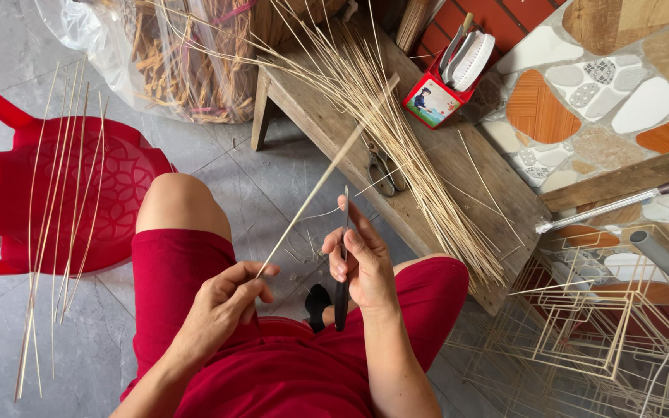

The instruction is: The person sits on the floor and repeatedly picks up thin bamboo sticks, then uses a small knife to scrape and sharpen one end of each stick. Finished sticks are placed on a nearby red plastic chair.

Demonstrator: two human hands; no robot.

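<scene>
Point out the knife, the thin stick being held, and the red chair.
knife [341,298], head view, black handle below the right hand.
thin stick [327,176], head view, mid-length of the shaft.
red chair [121,178], head view, patterned seat.

Red chair [79,193] cut off left

A thin, pale bamboo strip [327,176], matt and smooth, is pinched by the left hand [226,298]. A knife [342,263] with a dull metal blade and a glossy black plastic handle is gripped by the right hand [361,263]. Matt red cloth is seen on the shorts [195,310]. A bundle of dry, straw-coloured slivers [396,131] is laid on a rough, weathered wooden bench [458,170]. Glossy red plastic is shown by the chair [118,178], and clear, crinkled plastic by the bag [118,46]. The floor tiles [249,193] are seen as smooth grey stone with a faint sheen.
</scene>
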